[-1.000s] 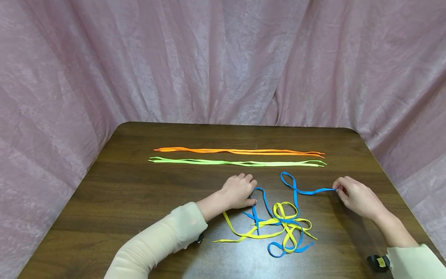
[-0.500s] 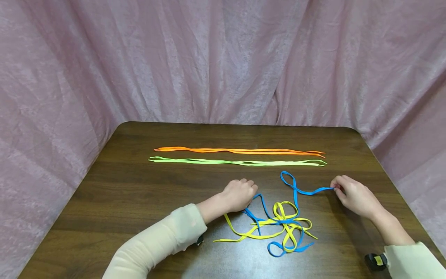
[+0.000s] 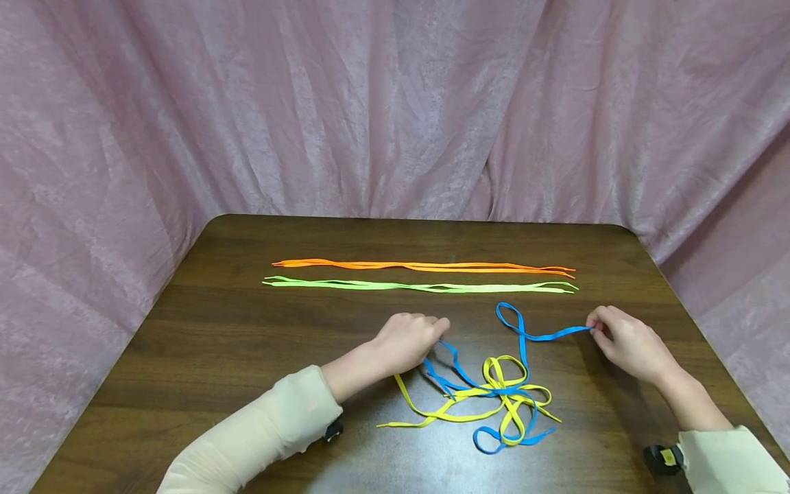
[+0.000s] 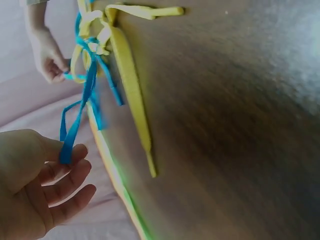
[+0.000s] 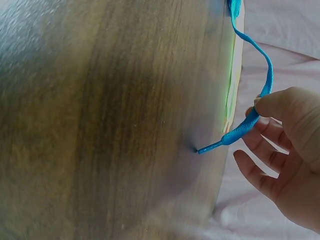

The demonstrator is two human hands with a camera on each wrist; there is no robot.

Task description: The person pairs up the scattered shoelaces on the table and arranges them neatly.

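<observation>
A blue shoelace winds loosely through a looped yellow shoelace on the brown table. My left hand pinches a folded part of the blue lace between thumb and index finger, left of the tangle; the left wrist view shows the blue strands running from those fingertips, other fingers loosely bent. Off to the right, my right hand pinches the blue lace close to one end, and its tip sticks out past the fingers in the right wrist view. Between the hands the blue lace hangs slack with a small loop.
Behind the tangle, a green shoelace and an orange shoelace lie folded lengthwise in straight, parallel rows across the wooden table. Pink curtains hang along the far table edge and both sides.
My left hand has drawn back to the left, pulling the blue strands with it off the yellow lace's left part. My right hand has barely shifted; the yellow lace lies as before.
</observation>
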